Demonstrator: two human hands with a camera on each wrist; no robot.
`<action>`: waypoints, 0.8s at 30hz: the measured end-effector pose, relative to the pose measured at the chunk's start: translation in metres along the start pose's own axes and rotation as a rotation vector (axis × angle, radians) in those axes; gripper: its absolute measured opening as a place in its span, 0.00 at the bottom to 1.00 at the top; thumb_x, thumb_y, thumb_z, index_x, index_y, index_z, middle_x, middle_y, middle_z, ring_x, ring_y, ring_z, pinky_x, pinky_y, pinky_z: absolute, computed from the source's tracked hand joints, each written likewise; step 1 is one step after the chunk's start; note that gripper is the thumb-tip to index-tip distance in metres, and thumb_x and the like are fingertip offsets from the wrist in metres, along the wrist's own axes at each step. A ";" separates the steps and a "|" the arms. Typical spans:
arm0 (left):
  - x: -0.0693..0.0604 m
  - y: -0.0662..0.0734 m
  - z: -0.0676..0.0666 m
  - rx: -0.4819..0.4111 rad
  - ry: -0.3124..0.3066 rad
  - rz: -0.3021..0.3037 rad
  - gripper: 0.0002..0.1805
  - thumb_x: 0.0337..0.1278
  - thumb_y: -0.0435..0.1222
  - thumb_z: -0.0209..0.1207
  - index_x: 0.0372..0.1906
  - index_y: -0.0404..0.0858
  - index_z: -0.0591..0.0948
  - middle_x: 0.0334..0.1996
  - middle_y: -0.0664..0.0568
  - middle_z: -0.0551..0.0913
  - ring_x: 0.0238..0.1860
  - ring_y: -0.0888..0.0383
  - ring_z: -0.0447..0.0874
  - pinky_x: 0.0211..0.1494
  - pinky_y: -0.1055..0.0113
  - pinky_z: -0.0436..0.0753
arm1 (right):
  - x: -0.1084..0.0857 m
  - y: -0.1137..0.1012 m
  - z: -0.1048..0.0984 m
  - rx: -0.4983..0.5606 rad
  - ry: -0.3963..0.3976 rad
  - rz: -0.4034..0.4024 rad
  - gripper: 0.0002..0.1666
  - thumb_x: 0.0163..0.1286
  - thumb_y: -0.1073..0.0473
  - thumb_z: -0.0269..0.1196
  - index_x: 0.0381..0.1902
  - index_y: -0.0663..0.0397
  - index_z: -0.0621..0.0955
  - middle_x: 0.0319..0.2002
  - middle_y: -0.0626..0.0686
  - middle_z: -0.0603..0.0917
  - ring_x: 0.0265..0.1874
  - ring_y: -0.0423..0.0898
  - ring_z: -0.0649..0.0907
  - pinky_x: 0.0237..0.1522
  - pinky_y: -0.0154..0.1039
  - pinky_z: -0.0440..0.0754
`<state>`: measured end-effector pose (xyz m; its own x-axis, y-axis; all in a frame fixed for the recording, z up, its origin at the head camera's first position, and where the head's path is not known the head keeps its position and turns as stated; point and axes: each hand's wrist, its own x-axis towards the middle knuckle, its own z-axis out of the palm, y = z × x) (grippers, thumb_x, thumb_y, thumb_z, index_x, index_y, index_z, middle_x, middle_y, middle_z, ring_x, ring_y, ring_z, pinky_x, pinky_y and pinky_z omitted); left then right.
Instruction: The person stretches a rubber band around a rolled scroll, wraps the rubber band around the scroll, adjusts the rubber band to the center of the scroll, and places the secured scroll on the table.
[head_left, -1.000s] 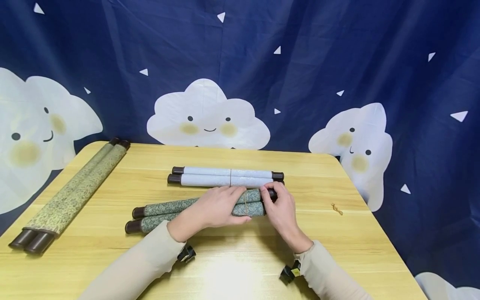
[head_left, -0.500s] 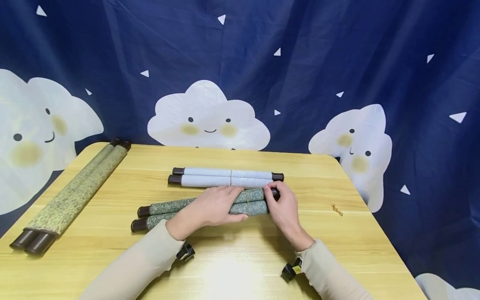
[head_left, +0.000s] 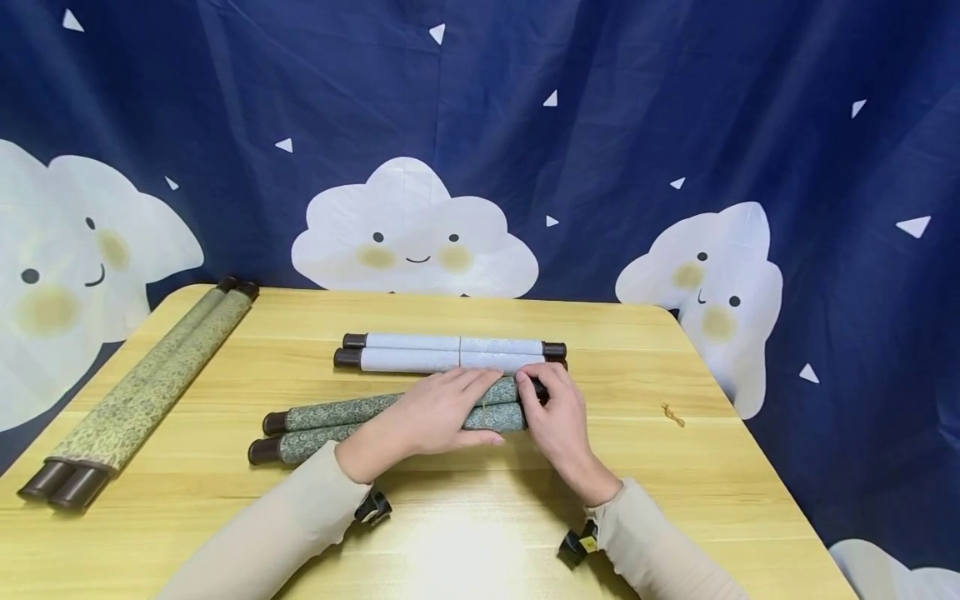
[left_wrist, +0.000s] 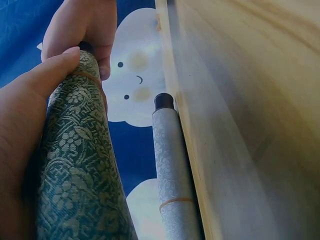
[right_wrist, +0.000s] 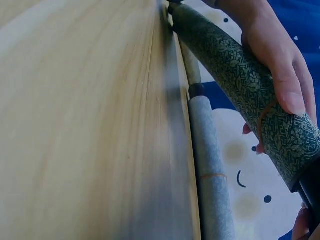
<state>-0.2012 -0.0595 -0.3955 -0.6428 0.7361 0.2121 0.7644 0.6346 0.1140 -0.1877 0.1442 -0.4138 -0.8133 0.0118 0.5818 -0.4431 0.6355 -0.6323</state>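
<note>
A green patterned double scroll (head_left: pixel 345 412) with dark brown end knobs lies slanted across the middle of the table. The left hand (head_left: pixel 427 414) grips it from above, thumb on the near side and fingers over the far side. At its right end, the right hand (head_left: pixel 557 421) holds the dark knob between thumb and fingers. A thin tan band (right_wrist: pixel 263 120) circles the green scroll (right_wrist: pixel 225 60) close to the left thumb in the right wrist view. In the left wrist view the same band crosses the green scroll (left_wrist: pixel 75 150) near its far end.
Just behind the green scroll lies a white double scroll (head_left: pixel 412 352) tied with a thin band. A yellow-green double scroll (head_left: pixel 161 383) lies along the table's left side. A small tan cord (head_left: pixel 673 415) rests on the table (head_left: pixel 720 500) at the right. A dark blue curtain hangs behind.
The green scroll shifted slightly right, then back left, together with both hands. Both hands keep their hold, and the other scrolls and the cord stay put.
</note>
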 end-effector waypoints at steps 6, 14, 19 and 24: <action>0.000 -0.002 -0.001 -0.007 -0.016 -0.034 0.50 0.60 0.67 0.51 0.73 0.33 0.62 0.67 0.40 0.69 0.65 0.42 0.70 0.68 0.48 0.68 | 0.002 0.004 -0.001 -0.015 0.006 0.009 0.09 0.69 0.56 0.63 0.36 0.54 0.86 0.37 0.50 0.84 0.39 0.50 0.84 0.42 0.47 0.80; -0.001 -0.005 -0.005 0.036 -0.030 -0.090 0.49 0.58 0.67 0.52 0.70 0.32 0.67 0.63 0.39 0.74 0.61 0.42 0.74 0.66 0.51 0.71 | 0.009 0.013 -0.005 -0.015 0.023 0.047 0.09 0.69 0.57 0.63 0.34 0.54 0.86 0.36 0.51 0.85 0.38 0.50 0.84 0.44 0.47 0.80; -0.002 -0.007 -0.008 0.065 -0.040 -0.100 0.49 0.58 0.70 0.48 0.70 0.34 0.68 0.62 0.42 0.75 0.60 0.44 0.75 0.64 0.51 0.73 | 0.011 0.015 -0.006 -0.027 0.033 0.039 0.09 0.69 0.56 0.63 0.34 0.53 0.87 0.37 0.50 0.85 0.39 0.50 0.84 0.44 0.47 0.79; -0.002 -0.008 -0.010 0.077 -0.030 -0.088 0.49 0.57 0.71 0.48 0.69 0.36 0.69 0.62 0.44 0.76 0.59 0.44 0.77 0.62 0.51 0.75 | 0.010 0.018 -0.007 -0.031 0.010 -0.067 0.06 0.68 0.57 0.63 0.35 0.53 0.86 0.37 0.50 0.84 0.38 0.47 0.83 0.41 0.46 0.80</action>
<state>-0.2055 -0.0689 -0.3875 -0.7090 0.6831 0.1751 0.6999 0.7121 0.0556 -0.2015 0.1612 -0.4161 -0.7783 -0.0238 0.6274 -0.4845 0.6584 -0.5760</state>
